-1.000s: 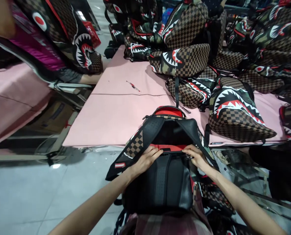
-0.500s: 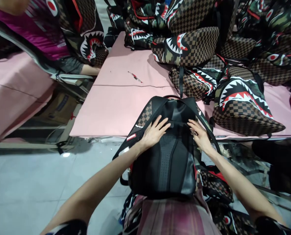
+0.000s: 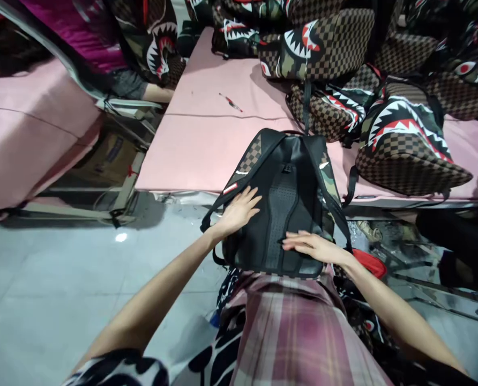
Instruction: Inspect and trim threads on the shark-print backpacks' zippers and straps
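A black backpack [image 3: 281, 203] lies with its back panel and straps facing up, its top on the pink table [image 3: 191, 155] and its bottom edge by my lap. Spread flat, my left hand [image 3: 241, 209] rests on the panel's left side beside the strap. My right hand [image 3: 305, 244] is over the lower right of the panel, fingers stretched out and holding nothing; whether it touches the panel is unclear. Checkered and camouflage fabric shows along the backpack's sides.
Several shark-mouth backpacks [image 3: 408, 145] are piled across the table's back and right. A small red and white tool [image 3: 231, 102] lies beyond my backpack. At the upper left sits a person in a magenta shirt [image 3: 82, 32]. A cardboard box [image 3: 108, 158] stands under the tables.
My right hand has moved down the panel, and my left hand slightly down and left on it. The backpack now shows its upper panel and a small buckle uncovered. The view has shifted.
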Motion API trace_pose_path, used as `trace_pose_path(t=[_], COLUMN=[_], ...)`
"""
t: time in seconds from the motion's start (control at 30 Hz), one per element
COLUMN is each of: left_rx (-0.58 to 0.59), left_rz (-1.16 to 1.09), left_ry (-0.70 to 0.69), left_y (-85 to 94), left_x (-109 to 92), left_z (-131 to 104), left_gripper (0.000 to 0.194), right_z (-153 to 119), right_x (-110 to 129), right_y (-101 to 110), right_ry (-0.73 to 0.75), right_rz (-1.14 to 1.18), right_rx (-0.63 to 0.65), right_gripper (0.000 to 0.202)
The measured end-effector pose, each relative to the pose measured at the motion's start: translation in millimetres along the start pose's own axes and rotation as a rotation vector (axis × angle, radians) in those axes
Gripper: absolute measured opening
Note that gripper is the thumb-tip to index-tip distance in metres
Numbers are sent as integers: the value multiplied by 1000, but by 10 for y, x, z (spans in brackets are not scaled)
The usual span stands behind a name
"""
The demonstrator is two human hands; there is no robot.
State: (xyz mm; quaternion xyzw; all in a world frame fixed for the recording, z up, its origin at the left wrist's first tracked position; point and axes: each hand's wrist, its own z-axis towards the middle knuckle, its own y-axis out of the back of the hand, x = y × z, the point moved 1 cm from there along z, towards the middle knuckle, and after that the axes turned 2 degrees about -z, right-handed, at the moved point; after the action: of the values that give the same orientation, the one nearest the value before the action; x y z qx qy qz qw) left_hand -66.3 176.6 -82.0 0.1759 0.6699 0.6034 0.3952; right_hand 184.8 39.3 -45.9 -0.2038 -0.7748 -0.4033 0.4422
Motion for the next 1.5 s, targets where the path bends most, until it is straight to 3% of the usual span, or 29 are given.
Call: trace_pose_path(t=[0.03, 0.07, 0.13, 0.2, 0.27, 0.37, 0.5, 0.63, 0.77, 0.87, 0.97, 1.13, 1.33, 1.43, 1.5], left_rx=[7, 14, 20, 9, -24, -87, -121, -195, -239, -182, -107, -21, 60, 75, 9], left_rz=[-14, -21, -2, 41, 74, 90, 50, 1, -62, -120, -166, -164, -176, -201, -169], left_ry=[-16, -34, -60, -60, -43, -51, -157, -229, -297, -337, -394, -454, -445, -435, -448], left_y=[11, 19, 21, -8, -61, -129, -137, -75, 7, 35, -8, -157, -178, -192, -275], left_x=[-11, -28, -84, -160, -233, -289, -275, -359, -691, -987, -1211, -1381, -1338, -1228, -1179], left_z=[-287, -561, -1018, -1291, -1372, -1277, -1137, -1022, -690, -334, -37, 160, 163, 5, -178], left_gripper=[39, 39, 43, 56, 68, 70, 55, 38, 36, 39, 39, 41, 40, 35, 35], right_z=[-188, -382, -761, -1061, -1215, -1192, -1026, -1034, -1157, -1157, -961, -456, -313, -366, -373], right_x=[30, 31, -40, -149, -240, -302, -280, -277, -338, -273, -80, 202, 218, 178, 162], right_y=[-31, -43, -77, -208, -445, -837, -1077, -971, -672, -511, -598, -1004, -1034, -1017, -1043], right_ry=[-20, -70, -210, -313, -352, -364, -350, -327, -342, -255, -164, -339, -417, -410, -395], right_rz=[131, 240, 374, 444, 485, 477, 486, 462, 384, 37, -409, -807, -722, -652, -616], right_rx=[-18, -120, -431, -642, -664, -651, -823, -1015, -1256, -1396, -1262, -849, -774, -771, -795], right_gripper=[35, 35, 36, 33, 33, 35, 37, 36, 35, 29, 24, 40, 25, 24, 26])
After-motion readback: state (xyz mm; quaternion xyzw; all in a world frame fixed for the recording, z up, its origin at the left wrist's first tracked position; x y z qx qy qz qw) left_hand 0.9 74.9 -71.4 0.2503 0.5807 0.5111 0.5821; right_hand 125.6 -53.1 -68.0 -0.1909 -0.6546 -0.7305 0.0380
